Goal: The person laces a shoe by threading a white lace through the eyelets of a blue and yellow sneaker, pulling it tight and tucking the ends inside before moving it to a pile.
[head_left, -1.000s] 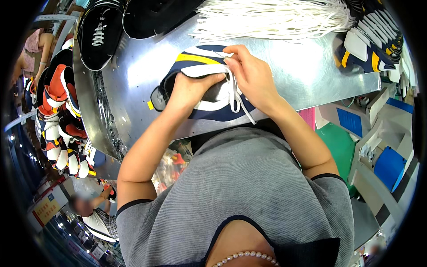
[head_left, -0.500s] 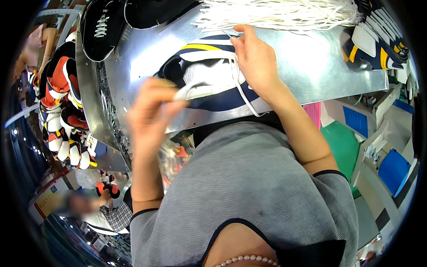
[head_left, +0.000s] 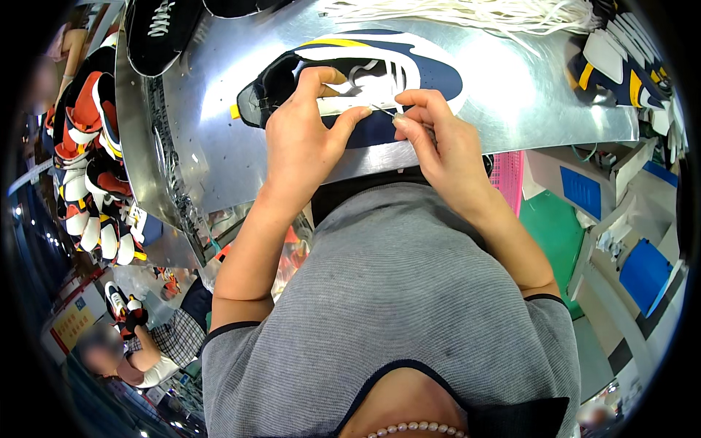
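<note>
A navy, white and yellow sneaker [head_left: 438,79] lies on its sole or base, which is hidden, with its toe to the right. White shoelace [head_left: 395,74] runs across its front opening, and a loop of it curls inside. My left hand [head_left: 301,139] is closed on the near edge of the opening, index finger inside and thumb outside. Between the thumb and index finger of my right hand [head_left: 445,146] is a thin needle-like tool [head_left: 382,110], its tip at the near lace edge by my left thumb.
The sneaker rests on a shiny metal table [head_left: 212,164]. White laces [head_left: 467,13] are heaped at the back. Black shoes [head_left: 162,36] stand far left, stacked red-and-white shoes [head_left: 98,139] beside the table, and navy uppers [head_left: 621,69] at right. A co-worker [head_left: 157,350] sits lower left.
My left hand has come from left of the shoe, where it held a lace end, onto the opening's near edge. My right hand has moved from the far side to the near side.
</note>
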`<move>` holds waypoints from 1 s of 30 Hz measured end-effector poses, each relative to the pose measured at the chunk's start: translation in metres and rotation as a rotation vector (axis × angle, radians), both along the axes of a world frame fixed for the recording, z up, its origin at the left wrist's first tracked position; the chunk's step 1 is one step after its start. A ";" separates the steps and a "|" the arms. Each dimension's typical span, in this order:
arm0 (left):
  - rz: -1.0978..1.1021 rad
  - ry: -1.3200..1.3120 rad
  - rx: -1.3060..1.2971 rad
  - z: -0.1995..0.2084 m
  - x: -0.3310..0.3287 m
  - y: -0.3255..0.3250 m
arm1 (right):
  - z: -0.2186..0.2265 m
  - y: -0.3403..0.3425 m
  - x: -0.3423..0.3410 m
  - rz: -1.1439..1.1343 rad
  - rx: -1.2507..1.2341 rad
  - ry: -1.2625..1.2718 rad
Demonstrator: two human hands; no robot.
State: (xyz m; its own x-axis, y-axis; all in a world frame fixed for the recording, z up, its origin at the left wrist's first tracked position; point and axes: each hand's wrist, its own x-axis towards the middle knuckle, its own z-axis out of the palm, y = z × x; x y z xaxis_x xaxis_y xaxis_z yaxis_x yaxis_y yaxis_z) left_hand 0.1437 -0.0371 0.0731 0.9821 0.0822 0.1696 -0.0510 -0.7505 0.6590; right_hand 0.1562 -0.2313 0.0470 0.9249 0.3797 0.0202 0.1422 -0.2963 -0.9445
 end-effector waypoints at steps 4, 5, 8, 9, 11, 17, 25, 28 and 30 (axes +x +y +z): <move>-0.084 0.091 0.070 0.002 0.001 0.002 | 0.002 -0.001 0.004 0.013 -0.090 -0.003; -0.102 0.071 0.082 0.000 0.000 0.003 | 0.002 0.000 0.005 0.019 -0.105 0.006; -0.179 -0.218 0.075 -0.018 -0.001 0.003 | 0.002 0.003 0.010 0.041 -0.134 0.027; -0.206 -0.351 0.065 -0.024 -0.001 0.002 | 0.001 0.004 0.012 0.053 -0.132 0.029; -0.327 -0.382 0.114 -0.028 -0.001 0.010 | 0.000 0.007 0.018 0.070 -0.110 0.094; -0.375 -0.397 0.131 -0.032 -0.006 0.021 | 0.004 0.026 0.023 0.089 -0.061 0.253; -0.385 -0.471 0.096 -0.036 -0.010 0.018 | -0.001 0.046 0.003 -0.005 -0.132 0.209; -0.371 -0.424 0.133 -0.031 -0.012 0.023 | -0.007 0.040 0.003 0.007 -0.097 0.073; -0.325 -0.383 0.140 -0.027 -0.018 0.021 | 0.004 0.028 0.009 0.062 -0.178 0.046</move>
